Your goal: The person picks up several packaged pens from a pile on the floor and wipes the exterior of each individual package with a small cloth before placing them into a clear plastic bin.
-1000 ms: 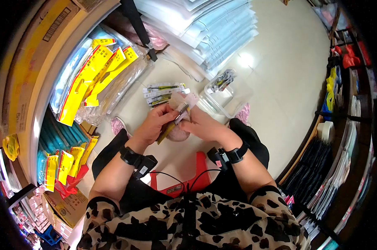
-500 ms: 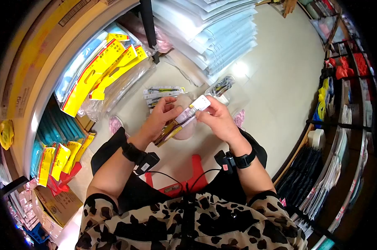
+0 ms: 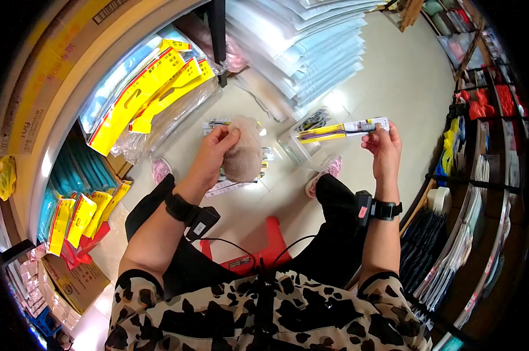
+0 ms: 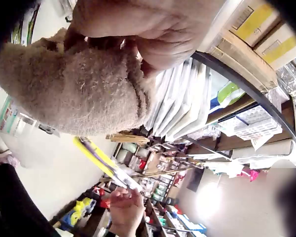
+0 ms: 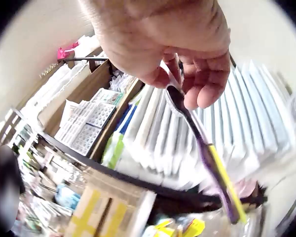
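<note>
My left hand (image 3: 209,162) pinches a fuzzy beige-pink cloth (image 3: 244,157) that hangs bunched from the fingertips. Its rough pile fills much of the left wrist view. Off to the right, my right hand (image 3: 386,153) pinches a packaged toothbrush (image 3: 341,130) by the white end of its pack, near the bristles. The pack's yellow end points left, over a clear plastic box (image 3: 295,147). In the right wrist view the dark purple handle (image 5: 213,160) hangs down from the fingers. Several more packaged toothbrushes (image 3: 232,187) lie on the floor, partly hidden behind the cloth.
Dark packs (image 3: 315,120) lie in the clear box. A tall stack of pale blue packets (image 3: 311,58) stands ahead. Yellow-headed bags (image 3: 153,88) fill the left shelf, and hanging goods line the right. A red stool (image 3: 270,243) shows between my legs.
My right hand has drawn the packaged toothbrush away from the left hand, out to the right. The left hand stays near its place and now holds just the cloth.
</note>
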Action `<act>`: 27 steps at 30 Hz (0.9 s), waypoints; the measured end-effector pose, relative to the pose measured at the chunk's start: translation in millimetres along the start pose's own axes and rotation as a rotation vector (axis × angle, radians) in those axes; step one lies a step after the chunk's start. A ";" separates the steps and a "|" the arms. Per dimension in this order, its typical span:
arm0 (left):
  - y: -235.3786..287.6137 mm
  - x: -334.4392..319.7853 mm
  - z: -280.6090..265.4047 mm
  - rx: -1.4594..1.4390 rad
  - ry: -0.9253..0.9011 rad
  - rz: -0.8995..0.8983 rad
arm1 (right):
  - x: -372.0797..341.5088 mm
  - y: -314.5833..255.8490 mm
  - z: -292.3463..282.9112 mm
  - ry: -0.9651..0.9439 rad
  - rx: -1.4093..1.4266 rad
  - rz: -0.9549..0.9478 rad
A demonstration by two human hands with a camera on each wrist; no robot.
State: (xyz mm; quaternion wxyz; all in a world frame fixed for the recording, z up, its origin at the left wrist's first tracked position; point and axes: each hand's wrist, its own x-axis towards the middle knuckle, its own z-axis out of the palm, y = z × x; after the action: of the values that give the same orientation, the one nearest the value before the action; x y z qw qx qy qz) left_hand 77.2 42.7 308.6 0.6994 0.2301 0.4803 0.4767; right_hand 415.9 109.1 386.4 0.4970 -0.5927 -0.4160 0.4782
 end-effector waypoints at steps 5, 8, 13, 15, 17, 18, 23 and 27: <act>-3.3 -1.6 3.3 0.043 0.002 0.003 | 55.3 92.0 -29.8 0.031 -0.283 0.056; -3.0 -0.5 3.8 0.103 -0.018 -0.017 | 83.8 157.6 -35.3 0.085 -0.444 0.072; -5.5 3.0 2.0 0.128 -0.019 -0.011 | 110.9 245.9 -42.6 0.141 -0.742 0.081; -5.6 4.8 -0.7 0.122 -0.003 -0.037 | 115.5 266.1 -41.5 0.149 -0.797 0.083; -3.3 5.1 0.4 0.124 0.010 -0.053 | 117.9 282.4 -39.3 0.142 -0.859 0.025; -2.8 5.4 0.7 0.125 0.016 -0.062 | 120.3 291.7 -38.4 0.132 -0.893 -0.034; -5.2 6.8 -1.0 0.147 0.015 -0.099 | 122.4 304.1 -29.4 0.117 -0.890 -0.021; -7.6 6.1 0.3 0.148 -0.003 -0.104 | 114.8 285.7 -16.9 0.138 -0.959 0.014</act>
State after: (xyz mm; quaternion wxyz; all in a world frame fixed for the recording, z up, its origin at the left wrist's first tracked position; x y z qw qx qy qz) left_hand 81.4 44.8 300.0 0.7049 0.2570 0.5244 0.4027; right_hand 460.2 171.3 87.6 0.1910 -0.7882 -0.5514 0.1954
